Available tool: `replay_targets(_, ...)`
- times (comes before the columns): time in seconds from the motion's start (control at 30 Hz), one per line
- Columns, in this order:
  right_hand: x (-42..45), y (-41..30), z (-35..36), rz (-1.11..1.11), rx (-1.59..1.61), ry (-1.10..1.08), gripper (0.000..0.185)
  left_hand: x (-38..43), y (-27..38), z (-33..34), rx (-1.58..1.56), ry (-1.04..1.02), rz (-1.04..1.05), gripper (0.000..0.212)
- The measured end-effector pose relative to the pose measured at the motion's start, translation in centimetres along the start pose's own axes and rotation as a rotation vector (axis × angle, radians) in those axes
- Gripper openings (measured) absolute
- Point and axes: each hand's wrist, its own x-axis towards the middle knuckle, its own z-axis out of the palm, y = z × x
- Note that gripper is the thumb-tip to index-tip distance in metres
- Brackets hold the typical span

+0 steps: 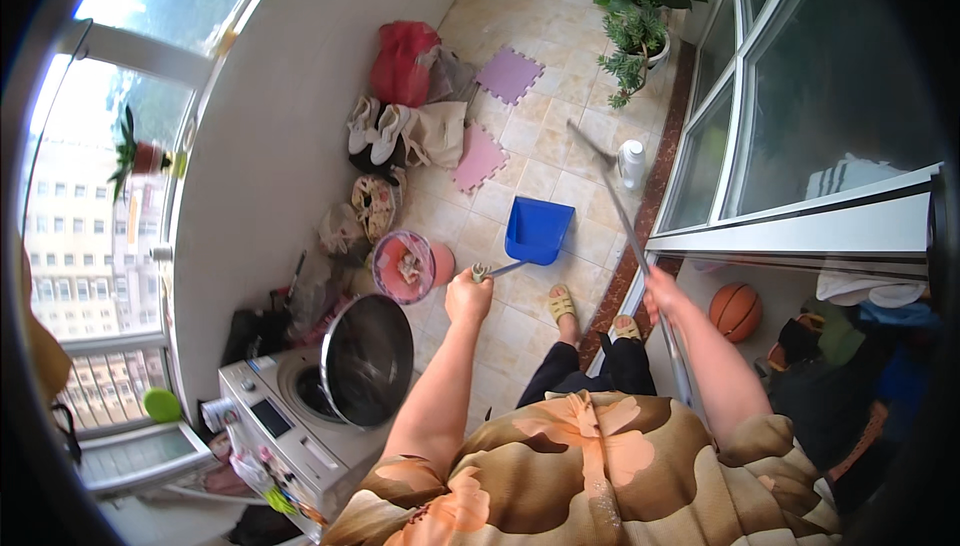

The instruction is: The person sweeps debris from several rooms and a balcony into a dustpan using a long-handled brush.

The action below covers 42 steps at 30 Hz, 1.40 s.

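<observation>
My left hand (470, 297) is closed around the top of a thin dustpan handle. At its lower end, the blue plastic dustpan (537, 232) is at the tiled floor, its pan looking bare. My right hand (664, 294) grips the grey pole of a long-handled tool (628, 222), apparently a broom. The tool's narrow head reaches the tiles ahead, close to a white plastic bottle (631, 165). Left of the dustpan stands a pink waste bin (442, 267), lined with a bag and containing crumpled waste.
A washing machine (304, 426) has its round door (367, 361) open at left. White shoes (388, 133) and bags line the wall. Foam mats (480, 157) lie ahead, a potted plant (634, 36) beyond. Right of the stone threshold (634, 265) is a basketball (736, 311).
</observation>
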Motion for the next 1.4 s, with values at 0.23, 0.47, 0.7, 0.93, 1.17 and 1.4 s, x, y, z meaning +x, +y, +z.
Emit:
replay_targets(0.23, -11.1, 7.9, 2.6, 0.104, -0.28, -0.121, 0.059, 6.1, 4.5, -1.9, 0.112, -0.054, 0.008, 0.032)
replay_targets(0.47, -8.3, 0.9, 4.4, -0.131, -0.064, -0.054, 0.056, 5.1, 0.3, -2.8, 0.025, -0.054, -0.008, 0.032)
replay_targets(0.7, 11.4, -12.4, 4.6, -0.44, -0.776, 0.335, 0.058, 5.7, -2.5, -3.7, -0.075, -0.022, -0.039, 0.031)
replay_targets(0.93, 3.2, -5.3, 5.0, -0.121, -1.109, 0.137, 0.059, 7.7, -3.2, -3.2, 0.042, 0.03, -0.06, 0.032)
replay_targets(1.17, -11.5, 5.0, 0.8, -0.17, -0.797, -0.022, 0.054, 7.8, -1.2, -3.6, 0.086, 0.034, -0.021, 0.031)
replay_targets(1.4, -2.1, 0.2, 5.5, -0.364, -0.574, 0.191, 0.053, 8.7, -0.7, -3.6, 0.033, 0.033, 0.028, 0.032)
